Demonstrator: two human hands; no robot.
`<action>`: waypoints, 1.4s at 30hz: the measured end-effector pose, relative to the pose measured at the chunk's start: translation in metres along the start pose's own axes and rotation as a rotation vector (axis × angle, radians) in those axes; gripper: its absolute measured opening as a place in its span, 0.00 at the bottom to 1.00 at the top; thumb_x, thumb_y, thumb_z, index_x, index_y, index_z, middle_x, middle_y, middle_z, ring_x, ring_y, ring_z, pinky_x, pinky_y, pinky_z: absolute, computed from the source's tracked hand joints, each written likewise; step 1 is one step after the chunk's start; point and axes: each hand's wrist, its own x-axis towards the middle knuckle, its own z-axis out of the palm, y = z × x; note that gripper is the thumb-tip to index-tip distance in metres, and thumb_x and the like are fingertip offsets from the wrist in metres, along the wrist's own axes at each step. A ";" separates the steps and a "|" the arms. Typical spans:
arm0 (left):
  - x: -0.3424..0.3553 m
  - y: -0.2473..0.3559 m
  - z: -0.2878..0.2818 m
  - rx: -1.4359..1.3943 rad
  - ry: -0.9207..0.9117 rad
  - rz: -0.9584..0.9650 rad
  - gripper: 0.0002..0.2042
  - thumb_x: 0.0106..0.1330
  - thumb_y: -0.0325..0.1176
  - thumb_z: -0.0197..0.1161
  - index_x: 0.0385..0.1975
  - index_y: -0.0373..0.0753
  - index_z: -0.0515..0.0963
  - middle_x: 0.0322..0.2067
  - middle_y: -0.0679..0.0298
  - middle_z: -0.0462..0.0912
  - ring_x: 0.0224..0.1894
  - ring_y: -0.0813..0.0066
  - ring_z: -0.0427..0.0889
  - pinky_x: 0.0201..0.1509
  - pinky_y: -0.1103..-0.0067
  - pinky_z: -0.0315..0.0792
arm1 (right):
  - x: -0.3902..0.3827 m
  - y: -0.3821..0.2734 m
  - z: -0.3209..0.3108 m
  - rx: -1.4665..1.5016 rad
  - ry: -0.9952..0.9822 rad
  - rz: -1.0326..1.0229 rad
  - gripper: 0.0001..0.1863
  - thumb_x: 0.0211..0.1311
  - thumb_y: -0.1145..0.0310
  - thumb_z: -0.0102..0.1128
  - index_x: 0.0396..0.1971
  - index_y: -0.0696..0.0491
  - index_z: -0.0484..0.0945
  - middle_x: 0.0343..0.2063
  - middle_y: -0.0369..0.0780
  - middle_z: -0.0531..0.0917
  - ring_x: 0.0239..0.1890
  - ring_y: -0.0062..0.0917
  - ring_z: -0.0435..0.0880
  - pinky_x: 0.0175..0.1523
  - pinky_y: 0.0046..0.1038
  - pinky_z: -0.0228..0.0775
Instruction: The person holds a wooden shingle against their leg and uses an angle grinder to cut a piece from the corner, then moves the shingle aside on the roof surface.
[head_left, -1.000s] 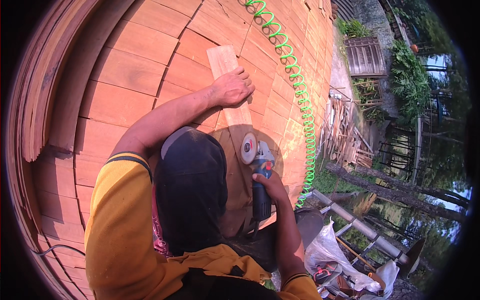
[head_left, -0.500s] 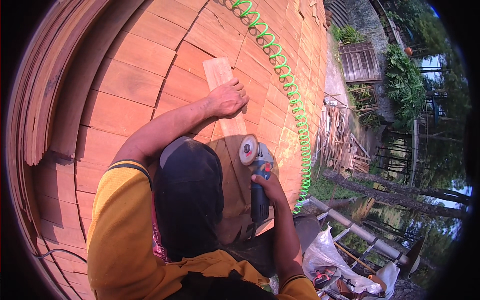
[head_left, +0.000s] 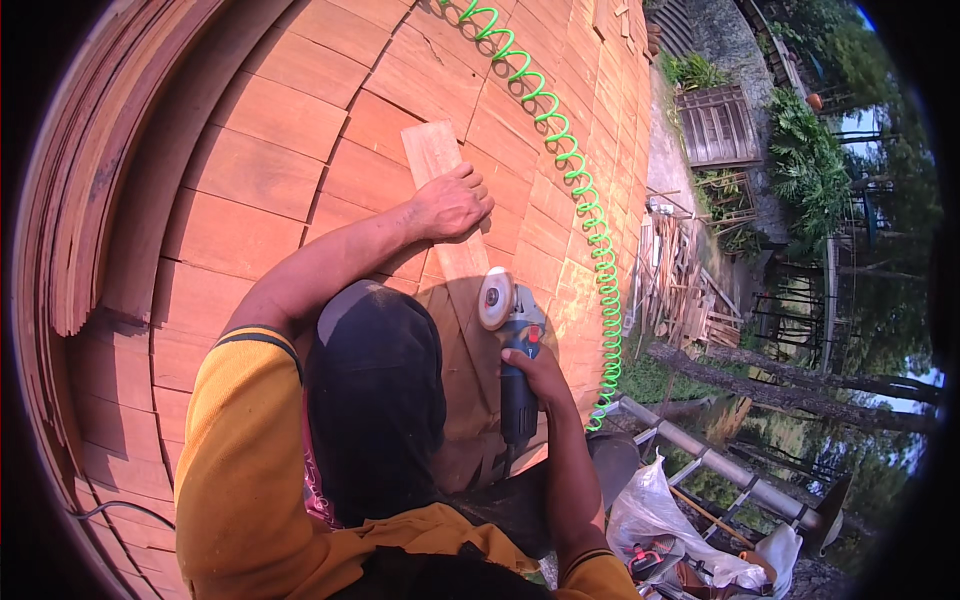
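Note:
My left hand (head_left: 450, 205) presses flat on a pale wooden plank (head_left: 428, 150) that lies against the reddish shingled wood surface (head_left: 250, 170). My right hand (head_left: 535, 375) grips the dark body of an angle grinder (head_left: 515, 345). Its round disc (head_left: 495, 298) sits at the lower part of the plank, just below my left hand. A black cap and a yellow sleeve fill the lower left of the view and hide the plank's near end.
A green coiled hose (head_left: 570, 170) runs down the surface to the right of the plank. Below right are a grey pipe frame (head_left: 720, 470), a white plastic bag (head_left: 650, 500) and tools. Stacked scrap wood (head_left: 680, 280) and a wooden crate (head_left: 715, 125) lie farther right.
My left hand and the plank have drifted slightly down and left in the picture. The grinder stays in my right hand at about the same spot.

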 end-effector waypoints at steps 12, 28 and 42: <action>0.001 0.001 0.001 0.005 0.022 0.007 0.09 0.59 0.38 0.53 0.24 0.39 0.74 0.24 0.61 0.77 0.35 0.66 0.74 0.46 0.72 0.64 | 0.002 -0.013 -0.002 0.011 0.010 -0.053 0.15 0.57 0.63 0.67 0.37 0.56 0.76 0.26 0.38 0.82 0.27 0.24 0.84 0.34 0.26 0.77; 0.003 0.000 0.002 -0.013 -0.017 -0.017 0.09 0.60 0.36 0.52 0.25 0.37 0.71 0.26 0.59 0.76 0.35 0.64 0.74 0.46 0.72 0.63 | 0.008 -0.008 -0.003 -0.013 0.002 -0.029 0.14 0.57 0.64 0.68 0.37 0.56 0.76 0.27 0.37 0.81 0.27 0.23 0.83 0.33 0.26 0.76; 0.000 -0.001 0.008 -0.008 -0.011 0.013 0.10 0.60 0.37 0.52 0.25 0.37 0.72 0.26 0.59 0.76 0.36 0.64 0.74 0.47 0.71 0.64 | 0.007 0.006 -0.021 0.241 0.027 -0.139 0.24 0.65 0.46 0.57 0.41 0.56 0.76 0.28 0.39 0.82 0.28 0.26 0.85 0.33 0.28 0.80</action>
